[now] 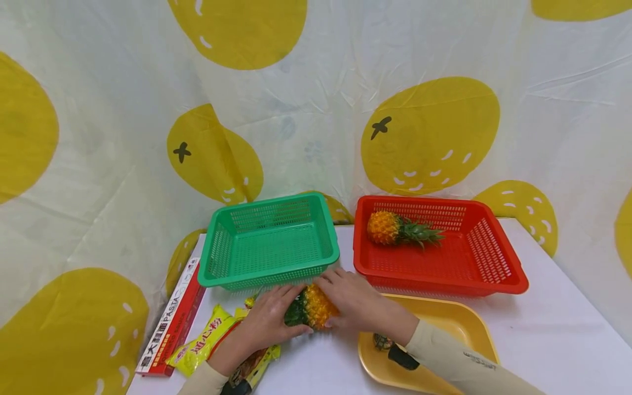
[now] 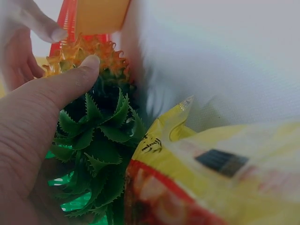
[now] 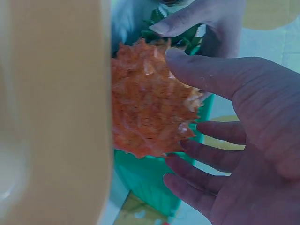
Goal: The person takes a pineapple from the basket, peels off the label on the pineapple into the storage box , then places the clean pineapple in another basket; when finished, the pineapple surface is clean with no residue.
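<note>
In the head view, low at centre, both hands grip a small pineapple on the bench: left hand at the leaves, right hand on the fruit. Behind stand a green basket and a red basket holding another pineapple. A yellow tray lies under the right sleeve; snack packets and a pasta box sit lower left.

In the left wrist view, the thumb presses the leafy crown; a blurred packet fills the lower right.

In the right wrist view, fingers curl around the fruit; the tray's edge blocks the left.

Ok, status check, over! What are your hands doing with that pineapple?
Left hand grips the leafy crown. Right hand cups the pineapple body, fingers curled round it. Green basket just behind, snack packets beside.
</note>
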The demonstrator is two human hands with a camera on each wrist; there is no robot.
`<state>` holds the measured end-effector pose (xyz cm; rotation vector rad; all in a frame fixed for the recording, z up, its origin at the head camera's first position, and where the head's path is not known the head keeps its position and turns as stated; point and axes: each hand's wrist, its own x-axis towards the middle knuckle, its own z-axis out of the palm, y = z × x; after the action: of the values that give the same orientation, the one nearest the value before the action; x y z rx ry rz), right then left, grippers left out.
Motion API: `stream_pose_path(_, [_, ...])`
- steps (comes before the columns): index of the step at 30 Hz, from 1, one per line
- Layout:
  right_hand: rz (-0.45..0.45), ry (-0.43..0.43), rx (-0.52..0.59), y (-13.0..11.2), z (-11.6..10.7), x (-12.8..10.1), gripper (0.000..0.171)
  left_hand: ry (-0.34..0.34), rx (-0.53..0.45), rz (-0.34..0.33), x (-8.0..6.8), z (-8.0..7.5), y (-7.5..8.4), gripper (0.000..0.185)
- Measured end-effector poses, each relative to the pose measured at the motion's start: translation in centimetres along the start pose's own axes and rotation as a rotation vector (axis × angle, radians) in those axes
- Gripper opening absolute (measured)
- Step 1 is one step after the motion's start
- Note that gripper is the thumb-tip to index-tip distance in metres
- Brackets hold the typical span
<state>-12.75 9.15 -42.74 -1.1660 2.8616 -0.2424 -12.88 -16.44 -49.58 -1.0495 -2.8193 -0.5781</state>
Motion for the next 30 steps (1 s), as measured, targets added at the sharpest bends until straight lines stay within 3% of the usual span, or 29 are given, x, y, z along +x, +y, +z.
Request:
stream_pose_path(11, [0.039, -0.076, 0.025, -0.1, 1.7, 1.4, 0.11, 0.009, 0.004, 0.009, 0.0, 0.0, 0.0, 0.1])
stream_pose_path(20, [0.046, -0.084, 0.021, -0.1, 2.9, 1.9, 0.108, -0.013, -0.001, 0.017, 0.0, -0.2, 0.0, 0.102])
stream_pose_path(30, [0.042, -0.047, -0.015, -0.4, 3.5, 2.1, 0.101, -0.001, 0.005, -0.012, -0.8, -1.7, 0.2, 0.093])
